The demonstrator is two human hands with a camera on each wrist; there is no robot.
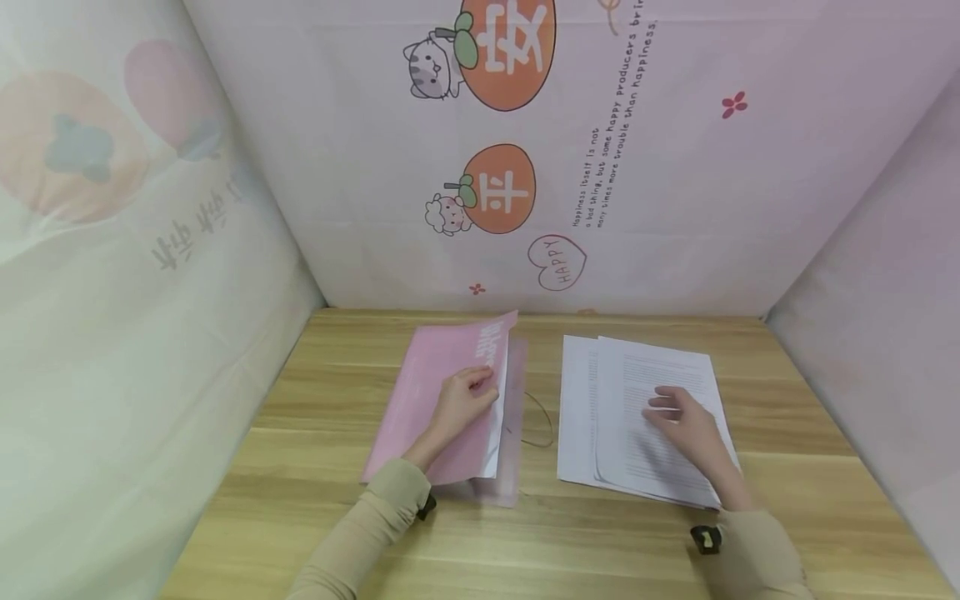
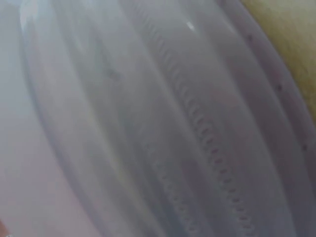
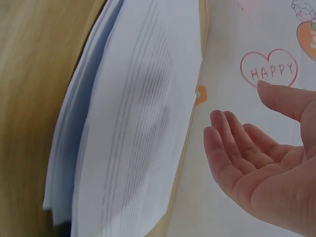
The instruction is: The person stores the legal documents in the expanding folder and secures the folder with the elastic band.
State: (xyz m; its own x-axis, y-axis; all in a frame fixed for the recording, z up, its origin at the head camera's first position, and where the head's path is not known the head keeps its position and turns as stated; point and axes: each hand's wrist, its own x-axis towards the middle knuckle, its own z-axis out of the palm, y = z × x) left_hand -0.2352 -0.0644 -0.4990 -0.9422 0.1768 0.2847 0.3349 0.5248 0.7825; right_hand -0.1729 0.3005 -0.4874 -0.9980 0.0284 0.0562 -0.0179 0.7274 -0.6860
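A pink folder (image 1: 431, 367) with white lettering lies on the left side of the table. My left hand (image 1: 465, 400) pinches the free edge of its raised front cover, and white layers show beneath. Up close in the left wrist view, translucent sleeves (image 2: 148, 113) fan out in curved layers. To the right lies a stack of printed papers (image 1: 637, 367), its top sheets shifted sideways over those below. Just above the stack hovers my right hand (image 1: 686, 425), fingers loosely bent and apart from the sheets. In the right wrist view its palm (image 3: 276, 187) holds nothing.
A thin elastic loop (image 1: 551, 425) sticks out from the folder's right side onto the wooden table (image 1: 600, 542). White printed cloth walls (image 1: 660, 250) enclose the table at the back and both sides.
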